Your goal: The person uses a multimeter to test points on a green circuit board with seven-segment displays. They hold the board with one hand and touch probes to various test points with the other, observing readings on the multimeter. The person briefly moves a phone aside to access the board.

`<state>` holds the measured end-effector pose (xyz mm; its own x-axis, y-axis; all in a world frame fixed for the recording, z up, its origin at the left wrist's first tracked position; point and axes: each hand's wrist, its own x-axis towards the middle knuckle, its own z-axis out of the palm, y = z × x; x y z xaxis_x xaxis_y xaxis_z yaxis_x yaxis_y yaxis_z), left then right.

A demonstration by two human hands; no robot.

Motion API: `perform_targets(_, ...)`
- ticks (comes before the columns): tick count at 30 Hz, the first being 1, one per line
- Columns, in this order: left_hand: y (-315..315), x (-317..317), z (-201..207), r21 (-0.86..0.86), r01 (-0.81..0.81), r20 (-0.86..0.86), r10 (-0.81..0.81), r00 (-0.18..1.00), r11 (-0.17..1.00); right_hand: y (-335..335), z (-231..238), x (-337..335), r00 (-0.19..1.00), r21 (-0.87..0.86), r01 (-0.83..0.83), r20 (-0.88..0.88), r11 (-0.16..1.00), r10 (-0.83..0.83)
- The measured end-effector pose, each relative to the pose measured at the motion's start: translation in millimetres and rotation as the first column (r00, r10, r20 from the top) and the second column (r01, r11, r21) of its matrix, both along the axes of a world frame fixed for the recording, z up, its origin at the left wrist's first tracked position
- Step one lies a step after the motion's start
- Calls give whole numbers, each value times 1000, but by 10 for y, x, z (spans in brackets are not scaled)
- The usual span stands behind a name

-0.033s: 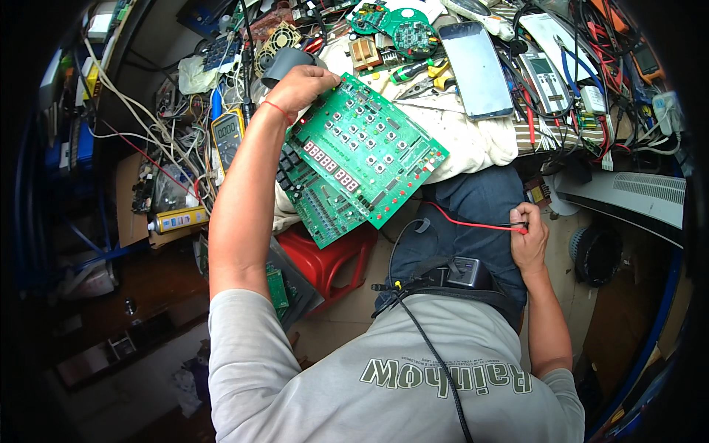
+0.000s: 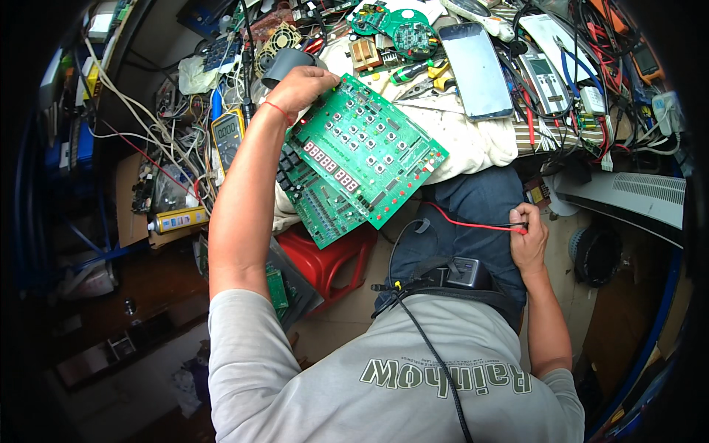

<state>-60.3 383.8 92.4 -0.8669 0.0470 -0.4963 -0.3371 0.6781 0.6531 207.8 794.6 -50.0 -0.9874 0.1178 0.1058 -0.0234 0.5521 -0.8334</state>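
Note:
My left hand (image 2: 301, 90) is closed on the upper left corner of a green circuit board (image 2: 399, 159) with push buttons and a row of digit displays. The board is tilted over the bench's front edge, and a second green board (image 2: 317, 209) with black components shows beneath it. Beside my leg, my right hand (image 2: 529, 240) is closed around test probes (image 2: 522, 228), one red and one black; a red lead (image 2: 473, 223) runs from them across my thigh toward the board. A yellow multimeter (image 2: 227, 133) stands left of my left forearm.
A phone (image 2: 476, 70), pliers (image 2: 428, 85) and round green boards (image 2: 413, 37) lie on the cluttered bench. A grey tube (image 2: 288, 65) is just behind my left hand. Below the boards stands a red stool (image 2: 325, 258). Tangled cables (image 2: 166, 140) fill the left side.

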Motion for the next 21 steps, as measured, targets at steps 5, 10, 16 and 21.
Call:
perform_targets(5,8,38,-21,46,-2,-15,2,1000,999,14,-4,3,1000,21,-5,0,1000,5)
perform_targets(10,-71,94,25,101,-9,-40,13,999,995,96,-55,61,999,15,-45,-5,999,45)
perform_targets(16,-391,553,385,237,-38,-358,123,926,971,392,101,242,968,114,-164,210,980,138)
perform_targets(21,-699,1395,628,476,-251,-521,500,692,843,545,542,130,927,242,-373,136,896,349)
